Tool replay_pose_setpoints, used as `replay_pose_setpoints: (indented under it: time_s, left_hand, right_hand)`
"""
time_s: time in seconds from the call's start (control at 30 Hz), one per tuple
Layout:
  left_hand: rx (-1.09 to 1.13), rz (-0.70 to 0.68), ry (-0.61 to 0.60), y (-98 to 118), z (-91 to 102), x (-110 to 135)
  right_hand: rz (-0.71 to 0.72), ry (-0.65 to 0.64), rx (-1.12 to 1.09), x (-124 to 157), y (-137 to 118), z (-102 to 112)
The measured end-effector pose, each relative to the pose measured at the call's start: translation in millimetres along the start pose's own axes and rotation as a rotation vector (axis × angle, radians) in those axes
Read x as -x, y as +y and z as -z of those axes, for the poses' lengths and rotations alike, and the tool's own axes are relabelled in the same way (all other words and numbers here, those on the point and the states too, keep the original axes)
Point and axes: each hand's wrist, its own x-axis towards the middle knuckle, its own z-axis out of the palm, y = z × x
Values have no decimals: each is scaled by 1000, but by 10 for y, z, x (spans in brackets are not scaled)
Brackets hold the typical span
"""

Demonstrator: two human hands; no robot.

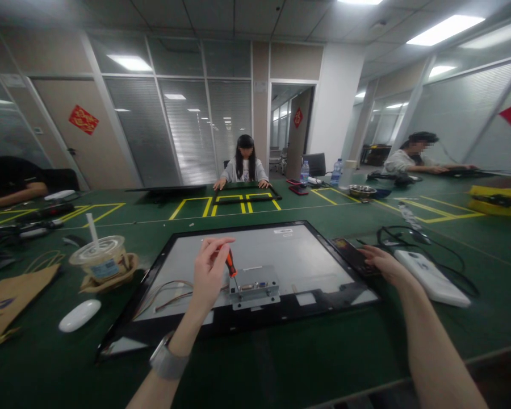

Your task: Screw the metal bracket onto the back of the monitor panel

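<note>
My left hand [209, 267] is closed around a screwdriver [230, 264] with an orange and black handle. Its shaft points down at a metal bracket with connector ports [254, 288]. The bracket sits near the front edge of a large display panel [247, 250], which lies back side up with a black frame. Thin loose wires [170, 289] run across the panel left of the bracket. At the panel's right edge, my right hand [385, 264] has its fingers bent together over a dark flat object [352, 255]; what lies between the fingertips is hidden.
On the left are a lidded drink cup [100, 258], a white oval case [80, 316] and a paper bag [17, 301]. A white device [432, 278] and black cables [447, 255] lie at right. Across the green table, a person [244, 162] handles a black frame [247, 196].
</note>
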Motion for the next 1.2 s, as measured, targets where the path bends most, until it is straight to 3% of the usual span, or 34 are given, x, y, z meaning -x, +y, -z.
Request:
replay_pose_setpoints:
  time_s: [0.33, 0.57, 0.83, 1.2]
  left_hand:
    - [-5, 18, 19, 17, 2, -8]
    - [-10, 24, 0, 16, 7, 9]
    - [-20, 12, 0, -11, 26, 8]
    - [39, 6, -22, 31, -2, 23]
  right_hand:
    - [43, -18, -46, 73, -44, 11]
    - [-86, 17, -104, 111, -137, -47]
    - [-131, 56, -139, 120, -180, -53]
    - [9, 101, 49, -6, -49, -53]
